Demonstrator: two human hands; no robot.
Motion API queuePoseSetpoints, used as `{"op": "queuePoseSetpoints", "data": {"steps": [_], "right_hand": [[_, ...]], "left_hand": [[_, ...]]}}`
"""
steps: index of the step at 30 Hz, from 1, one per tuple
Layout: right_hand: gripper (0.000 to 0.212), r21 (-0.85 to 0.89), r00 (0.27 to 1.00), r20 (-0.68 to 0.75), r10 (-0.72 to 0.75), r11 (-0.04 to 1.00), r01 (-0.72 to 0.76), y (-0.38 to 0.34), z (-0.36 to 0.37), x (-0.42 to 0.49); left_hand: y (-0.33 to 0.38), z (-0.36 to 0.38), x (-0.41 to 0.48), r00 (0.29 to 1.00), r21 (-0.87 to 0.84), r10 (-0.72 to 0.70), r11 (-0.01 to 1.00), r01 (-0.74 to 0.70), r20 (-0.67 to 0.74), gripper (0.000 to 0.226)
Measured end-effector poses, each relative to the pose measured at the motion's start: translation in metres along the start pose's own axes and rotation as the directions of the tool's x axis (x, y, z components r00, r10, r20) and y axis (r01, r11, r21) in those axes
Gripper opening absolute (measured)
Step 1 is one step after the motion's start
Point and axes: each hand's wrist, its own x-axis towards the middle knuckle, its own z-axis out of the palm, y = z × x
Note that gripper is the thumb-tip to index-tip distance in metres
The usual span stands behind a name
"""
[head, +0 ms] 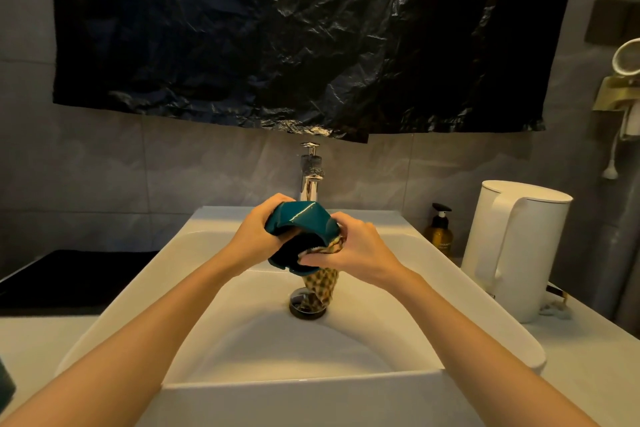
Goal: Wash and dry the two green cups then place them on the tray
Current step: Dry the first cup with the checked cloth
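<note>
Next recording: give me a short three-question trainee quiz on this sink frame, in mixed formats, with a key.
1. True or false: the green cup rests on the bottom of the sink.
2. Which hand holds the patterned cloth? A) left B) right C) neither
3. Fill in: the white kettle stands to the ___ of the sink.

Key:
1. False. The left hand holds it above the basin.
2. B. The right hand holds the cloth at the cup's mouth.
3. right

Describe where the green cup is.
Head view, centre: left hand holds the green cup over the sink, before the tap; right hand presses a cloth against it.
</note>
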Motion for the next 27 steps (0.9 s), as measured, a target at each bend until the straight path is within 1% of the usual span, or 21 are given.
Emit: {"op": "queuePoseSetpoints", "data": {"steps": [3, 6, 8, 10, 12, 13, 14, 15, 18, 20, 21, 22, 23, 24, 25, 27], "right_hand": [[0.054, 0.127, 0.999, -0.038, 0.028, 0.992, -0.023, -0.003, -0.009, 0.001], [0.043, 0.304, 0.986, -0.139, 0.087, 0.952, -0.041, 0.000, -0.015, 0.003], [0.037, 0.423, 0.965, -0.205, 0.162, 0.904, -0.062, 0.000, -0.018, 0.005], [0.034, 0.560, 0.945, -0.222, 0.239, 0.825, -0.077, -0.001, -0.021, 0.007], [0.041, 0.668, 0.935, -0.197, 0.294, 0.738, -0.091, -0.003, -0.022, 0.009], [0.045, 0.693, 0.935, -0.184, 0.304, 0.714, -0.095, -0.004, -0.021, 0.009], [0.046, 0.687, 0.941, -0.184, 0.284, 0.722, -0.084, -0.006, -0.019, 0.008], [0.045, 0.653, 0.950, -0.191, 0.245, 0.755, -0.063, -0.008, -0.016, 0.006], [0.029, 0.549, 0.986, -0.150, 0.071, 0.835, 0.023, -0.015, -0.002, 0.002], [0.023, 0.424, 0.993, -0.108, -0.040, 0.902, 0.082, -0.017, 0.010, 0.002], [0.023, 0.316, 0.991, -0.112, -0.068, 0.943, 0.101, -0.015, 0.014, 0.004], [0.024, 0.229, 0.990, -0.126, -0.064, 0.969, 0.091, -0.012, 0.018, 0.007], [0.025, 0.186, 0.990, -0.139, -0.022, 0.981, 0.048, -0.011, 0.018, 0.009], [0.023, 0.180, 0.990, -0.142, 0.024, 0.984, 0.002, -0.012, 0.018, 0.008], [0.022, 0.210, 0.992, -0.118, 0.045, 0.978, -0.019, -0.013, 0.018, 0.007], [0.030, 0.384, 0.999, -0.024, 0.042, 0.923, -0.029, -0.016, 0.019, 0.003]], "left_hand": [[-0.001, 0.000, 0.001, 0.996, -0.017, 0.034, 0.999, -0.035, -0.077, 0.032], [-0.005, -0.002, 0.002, 0.981, 0.021, 0.045, 0.999, -0.041, -0.191, 0.034], [-0.008, -0.004, 0.002, 0.967, 0.113, 0.062, 0.993, -0.035, -0.247, 0.037], [-0.009, -0.003, 0.002, 0.962, 0.211, 0.080, 0.977, -0.024, -0.262, 0.039], [-0.009, -0.001, 0.000, 0.963, 0.302, 0.089, 0.953, -0.008, -0.255, 0.040], [-0.009, 0.001, -0.001, 0.964, 0.351, 0.096, 0.937, -0.004, -0.247, 0.040], [-0.009, 0.002, -0.002, 0.967, 0.397, 0.103, 0.918, -0.001, -0.234, 0.040], [-0.009, 0.005, -0.003, 0.970, 0.434, 0.103, 0.901, 0.003, -0.222, 0.040], [-0.008, 0.010, -0.005, 0.972, 0.479, 0.079, 0.877, 0.037, -0.220, 0.037], [-0.008, 0.012, -0.005, 0.972, 0.500, 0.068, 0.864, 0.055, -0.225, 0.036], [-0.008, 0.013, -0.006, 0.973, 0.506, 0.060, 0.860, 0.064, -0.224, 0.036], [-0.007, 0.013, -0.006, 0.973, 0.508, 0.052, 0.858, 0.071, -0.224, 0.037], [-0.007, 0.014, -0.006, 0.973, 0.507, 0.048, 0.859, 0.075, -0.225, 0.038], [-0.007, 0.014, -0.006, 0.973, 0.504, 0.047, 0.861, 0.074, -0.224, 0.038], [-0.006, 0.015, -0.006, 0.974, 0.500, 0.050, 0.863, 0.070, -0.222, 0.039], [-0.004, 0.016, -0.007, 0.974, 0.503, 0.058, 0.862, 0.062, -0.219, 0.040]]}}
